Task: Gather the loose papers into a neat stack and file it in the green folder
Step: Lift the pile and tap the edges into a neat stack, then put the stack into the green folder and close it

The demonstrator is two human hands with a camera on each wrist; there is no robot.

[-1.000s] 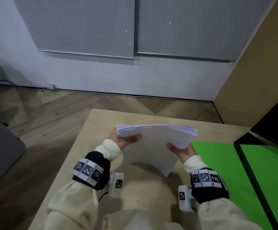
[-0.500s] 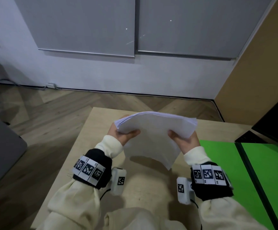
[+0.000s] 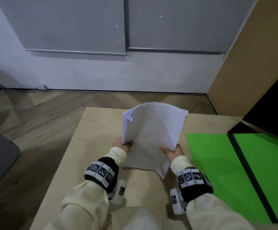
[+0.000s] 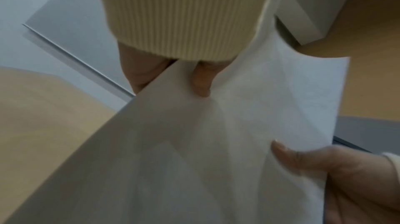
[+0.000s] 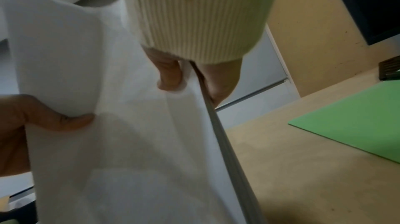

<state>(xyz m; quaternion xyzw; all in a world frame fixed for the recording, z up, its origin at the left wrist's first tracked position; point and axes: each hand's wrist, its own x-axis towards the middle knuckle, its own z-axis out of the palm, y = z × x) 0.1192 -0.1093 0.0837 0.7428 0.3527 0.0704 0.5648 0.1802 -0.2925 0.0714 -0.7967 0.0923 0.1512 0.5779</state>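
Papers (image 3: 153,138) upright above the worktop (image 3: 93,163), left hand (image 3: 122,144) and right hand (image 3: 172,151) each pinching a lower edge: squaring step, filing next. Green folder (image 3: 218,163) open at right edge, nothing in it. Left wrist: thumb clamps sheet. Right wrist: same grip.

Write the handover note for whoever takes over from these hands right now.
Left hand grips the paper stack at its left edge; right hand grips its right edge.
Stack is held on end, one corner down on the wooden table, top bowed, sheets fanned at the upper left.
Green folder lies open on the table to the right.
Done: papers gathered.
Left: square the edges, lay the stack in the folder.
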